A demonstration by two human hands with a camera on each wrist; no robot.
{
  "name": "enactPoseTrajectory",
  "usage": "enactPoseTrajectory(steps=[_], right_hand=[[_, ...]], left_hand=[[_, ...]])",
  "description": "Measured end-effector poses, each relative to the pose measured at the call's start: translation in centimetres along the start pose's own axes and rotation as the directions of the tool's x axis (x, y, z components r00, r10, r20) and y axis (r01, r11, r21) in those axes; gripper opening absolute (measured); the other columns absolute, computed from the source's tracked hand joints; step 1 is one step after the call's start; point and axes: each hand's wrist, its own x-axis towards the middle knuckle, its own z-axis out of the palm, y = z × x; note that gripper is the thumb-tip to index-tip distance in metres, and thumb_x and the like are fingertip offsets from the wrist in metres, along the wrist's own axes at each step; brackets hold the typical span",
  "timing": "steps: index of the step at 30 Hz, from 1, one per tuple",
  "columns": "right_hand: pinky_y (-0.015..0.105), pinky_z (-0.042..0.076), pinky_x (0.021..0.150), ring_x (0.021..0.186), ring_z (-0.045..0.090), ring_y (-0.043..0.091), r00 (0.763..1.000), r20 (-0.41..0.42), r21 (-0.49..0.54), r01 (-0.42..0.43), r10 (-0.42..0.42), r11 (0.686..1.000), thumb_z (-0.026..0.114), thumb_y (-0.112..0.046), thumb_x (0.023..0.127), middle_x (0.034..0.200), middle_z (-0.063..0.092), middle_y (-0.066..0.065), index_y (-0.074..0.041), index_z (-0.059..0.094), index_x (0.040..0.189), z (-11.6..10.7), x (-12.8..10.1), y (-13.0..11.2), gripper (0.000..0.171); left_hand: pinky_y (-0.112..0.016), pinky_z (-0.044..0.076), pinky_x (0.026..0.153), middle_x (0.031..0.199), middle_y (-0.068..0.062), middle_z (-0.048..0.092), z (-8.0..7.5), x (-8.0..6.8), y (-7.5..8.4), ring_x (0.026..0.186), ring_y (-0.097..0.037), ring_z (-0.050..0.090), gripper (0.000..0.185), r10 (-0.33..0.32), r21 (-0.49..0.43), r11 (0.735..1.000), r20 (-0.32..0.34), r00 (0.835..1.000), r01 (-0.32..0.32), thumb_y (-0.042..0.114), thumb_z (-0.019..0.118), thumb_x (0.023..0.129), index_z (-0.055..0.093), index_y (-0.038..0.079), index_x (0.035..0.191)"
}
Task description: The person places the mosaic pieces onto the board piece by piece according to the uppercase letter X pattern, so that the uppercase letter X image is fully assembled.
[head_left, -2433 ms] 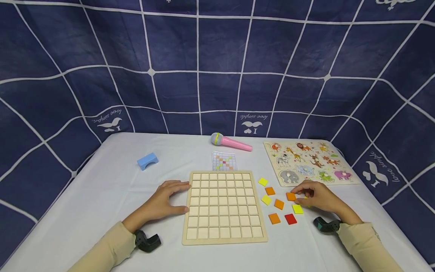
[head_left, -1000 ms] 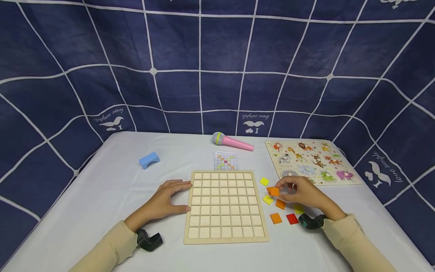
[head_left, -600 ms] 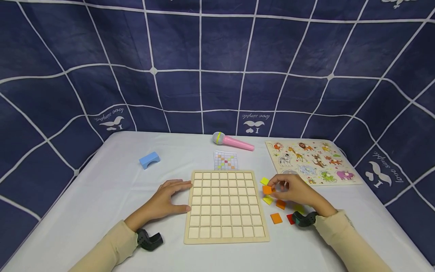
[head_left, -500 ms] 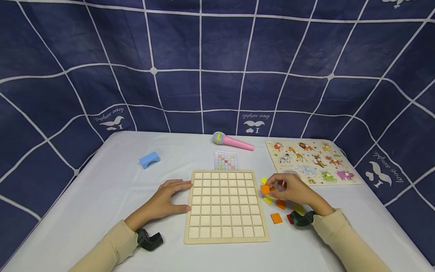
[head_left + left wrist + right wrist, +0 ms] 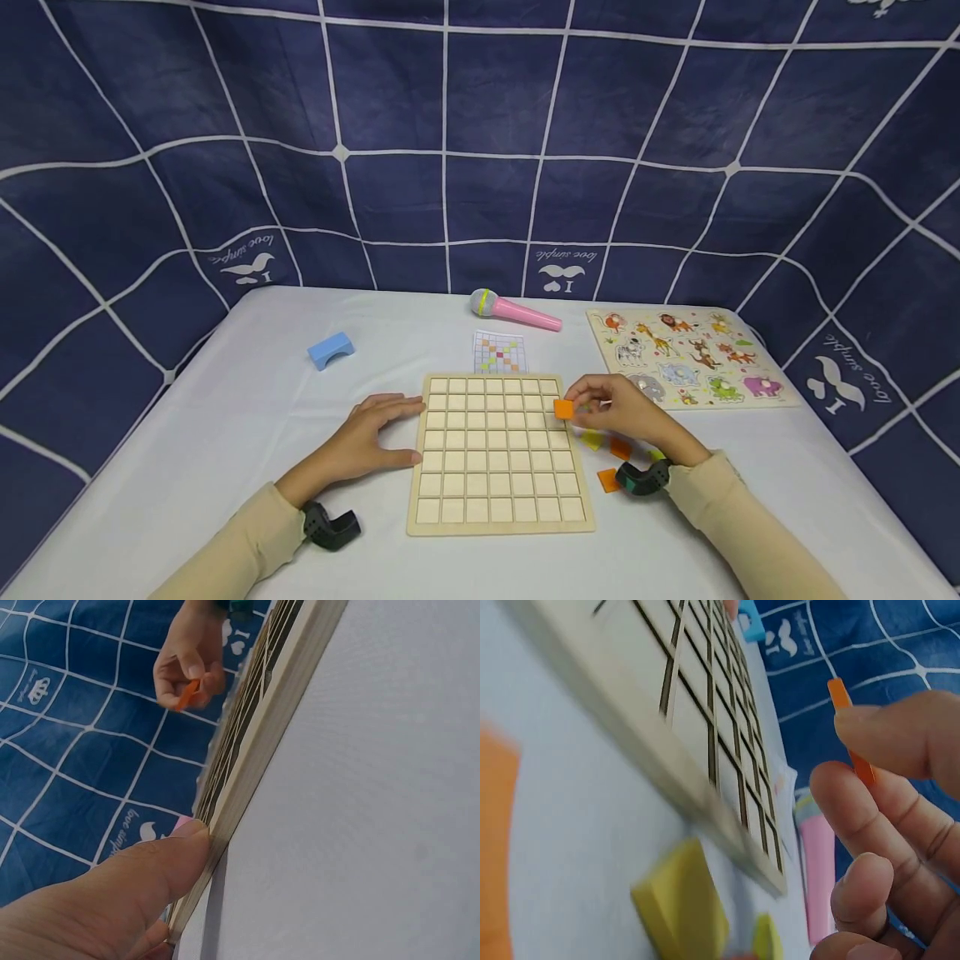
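Orange tile [image 5: 563, 408] pinched in right hand [image 5: 626, 410] — over wooden grid board [image 5: 498, 453].

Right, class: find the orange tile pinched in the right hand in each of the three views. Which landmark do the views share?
Head: orange tile at centre, over the grid board's right edge, in the right hand.
Left wrist: top left, in the far fingers.
Right wrist: upper right, edge-on between thumb and finger.
Shared landmark: the grid board.

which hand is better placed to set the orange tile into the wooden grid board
Right. The right hand already pinches the orange square tile over the right edge of the wooden grid board, while the left hand rests on the board's left edge.
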Motion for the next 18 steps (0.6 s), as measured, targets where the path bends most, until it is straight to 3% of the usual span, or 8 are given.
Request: enactPoseTrajectory(steps=[4,8,18], right_hand=[[0.020,0.045,0.064,0.075,0.057,0.010,1.000,-0.007,0.073,-0.030,0.030,0.997,0.081,0.001,0.091,0.096,0.074,0.012,0.010,0.070,0.113,0.7,0.7,-0.1,0.026],[0.019,0.045,0.064,0.077,0.059,0.009,0.998,-0.005,0.146,-0.062,0.064,0.987,0.080,0.000,0.092,0.095,0.073,0.004,0.011,0.069,0.114,1.4,1.4,-0.2,0.027],[0.017,0.051,0.072,0.080,0.063,0.008,0.997,-0.011,0.260,-0.067,0.073,0.963,0.077,0.004,0.092,0.095,0.074,0.005,0.017,0.065,0.118,3.0,3.1,-0.8,0.031]], left_hand=[[-0.074,0.030,0.115,0.155,-0.014,0.061,0.0,0.0,-0.1,0.148,-0.048,0.042,0.075,0.005,0.006,1.000,0.000,1.000,-0.005,0.035,0.096,0.083,0.067,0.007,0.147],[-0.074,0.029,0.115,0.155,-0.014,0.061,0.0,0.1,-0.1,0.148,-0.047,0.043,0.075,0.008,0.009,1.000,-0.001,1.000,-0.008,0.035,0.096,0.083,0.067,0.007,0.147],[-0.074,0.030,0.116,0.156,-0.015,0.060,0.0,0.0,-0.1,0.149,-0.047,0.042,0.075,0.001,0.010,1.000,0.003,1.000,-0.001,0.036,0.095,0.083,0.067,0.008,0.147]])
